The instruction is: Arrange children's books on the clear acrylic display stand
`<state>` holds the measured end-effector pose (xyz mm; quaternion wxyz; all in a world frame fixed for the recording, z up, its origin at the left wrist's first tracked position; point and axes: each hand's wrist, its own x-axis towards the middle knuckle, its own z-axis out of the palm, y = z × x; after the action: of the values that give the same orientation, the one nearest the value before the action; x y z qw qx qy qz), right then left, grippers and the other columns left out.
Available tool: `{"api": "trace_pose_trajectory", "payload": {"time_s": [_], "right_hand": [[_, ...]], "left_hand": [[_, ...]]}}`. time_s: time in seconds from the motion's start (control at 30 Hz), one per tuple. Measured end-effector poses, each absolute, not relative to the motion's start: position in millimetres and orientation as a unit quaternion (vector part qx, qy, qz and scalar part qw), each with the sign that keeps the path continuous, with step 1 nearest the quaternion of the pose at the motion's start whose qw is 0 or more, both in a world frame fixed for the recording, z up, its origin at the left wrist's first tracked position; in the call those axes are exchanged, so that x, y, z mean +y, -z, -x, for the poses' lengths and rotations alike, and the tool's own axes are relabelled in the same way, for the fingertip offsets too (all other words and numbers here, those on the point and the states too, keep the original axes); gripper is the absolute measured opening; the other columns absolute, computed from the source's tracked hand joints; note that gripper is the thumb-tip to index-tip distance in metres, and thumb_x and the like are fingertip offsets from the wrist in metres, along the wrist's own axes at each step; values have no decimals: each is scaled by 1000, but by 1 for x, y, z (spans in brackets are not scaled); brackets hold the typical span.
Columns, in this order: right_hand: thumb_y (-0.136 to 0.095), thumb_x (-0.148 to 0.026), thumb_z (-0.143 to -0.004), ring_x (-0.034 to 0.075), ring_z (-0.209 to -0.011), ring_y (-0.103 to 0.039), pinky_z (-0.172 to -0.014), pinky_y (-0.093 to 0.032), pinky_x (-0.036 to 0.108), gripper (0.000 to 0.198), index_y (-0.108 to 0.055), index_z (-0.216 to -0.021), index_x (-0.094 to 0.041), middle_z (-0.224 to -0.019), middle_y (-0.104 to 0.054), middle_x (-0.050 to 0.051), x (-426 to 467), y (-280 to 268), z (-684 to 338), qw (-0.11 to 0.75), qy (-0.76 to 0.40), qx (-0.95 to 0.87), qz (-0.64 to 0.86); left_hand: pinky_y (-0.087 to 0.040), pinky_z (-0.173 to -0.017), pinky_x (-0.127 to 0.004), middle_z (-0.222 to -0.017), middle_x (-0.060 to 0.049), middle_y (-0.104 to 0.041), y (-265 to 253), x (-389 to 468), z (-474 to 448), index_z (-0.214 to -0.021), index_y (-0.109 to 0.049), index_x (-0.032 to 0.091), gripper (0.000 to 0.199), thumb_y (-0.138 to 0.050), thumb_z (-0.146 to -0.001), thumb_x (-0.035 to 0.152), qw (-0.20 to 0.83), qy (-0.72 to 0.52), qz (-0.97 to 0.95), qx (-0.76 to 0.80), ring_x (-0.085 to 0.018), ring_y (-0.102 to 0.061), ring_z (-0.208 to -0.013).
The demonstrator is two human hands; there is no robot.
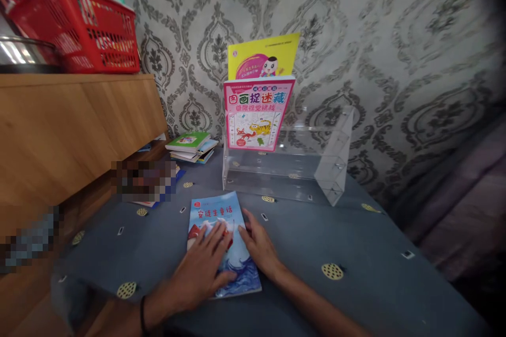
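A blue picture book point(247, 268) with Chinese title characters lies flat on the cloth-covered table. My left hand point(203, 266) rests on its cover with fingers stretched out, hiding part of the picture. At the book's right edge, my right hand point(259, 245) stands on its side, thumb and forefinger apart. Its other fingers are mostly hidden. Behind the book is a clear acrylic rack point(334, 160). A pink-bordered book point(256, 116) leans upright in the rack's left part, with a yellow book point(263, 58) sticking up behind it.
Several books point(190, 142) are stacked at the table's back left. Nearer lies another book point(169, 189), partly blurred out. On the left, a wooden cabinet point(79, 131) carries a red basket point(95, 31) and a metal pot point(27, 52). Patterned wallpaper rises behind; dark fabric hangs right.
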<state>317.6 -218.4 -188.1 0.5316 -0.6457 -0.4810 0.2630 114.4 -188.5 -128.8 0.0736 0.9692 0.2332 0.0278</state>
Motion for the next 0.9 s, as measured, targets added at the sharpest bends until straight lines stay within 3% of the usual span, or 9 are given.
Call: {"api": "trace_pose_trajectory", "payload": {"time_s": [0.17,0.3,0.47,0.63,0.9], "right_hand": [[-54,-39,-85,28,-104,-67,-99,-51,46,58,-56,-139,-16,-110,-73,10,-218,184,-317,533,-266,-486,640],[-49,-36,-88,27,-110,-65,-103,-48,44,54,-57,-136,-15,-120,-70,12,-223,175,-316,530,-287,-506,617],[-50,-37,-90,27,-116,-62,-106,-45,43,52,-57,-138,-19,-124,-70,10,-227,166,-315,526,-296,-508,615],[-50,-42,-92,27,-119,-62,-107,-44,44,52,-57,-139,-20,-126,-69,11,-226,169,-316,536,-299,-513,601],[-46,-37,-95,28,-130,-55,-113,-39,43,54,-53,-144,-15,-142,-59,15,-225,175,-312,536,-296,-517,598]], "left_hand": [[-17,-125,-56,-167,-14,-4,128,-220,-131,-160,-11,17,88,-49,-94,60,103,4,-972,211,-31,-3,-154],[-21,-122,-62,-166,-15,-3,145,-225,-135,-160,-13,17,89,-57,-92,52,146,-59,-967,202,-38,-6,-153],[-26,-120,-63,-167,-10,-17,156,-215,-129,-158,-27,25,69,-48,-97,49,221,-121,-948,195,-37,-18,-153],[-27,-124,-53,-163,-10,-33,137,-205,-141,-140,-52,23,47,-37,-101,46,267,-159,-917,252,-28,-27,-151],[-32,-121,-47,-151,-13,-49,126,-138,-165,-134,-50,20,41,-39,-100,41,237,-202,-905,291,-24,-43,-142]]}}
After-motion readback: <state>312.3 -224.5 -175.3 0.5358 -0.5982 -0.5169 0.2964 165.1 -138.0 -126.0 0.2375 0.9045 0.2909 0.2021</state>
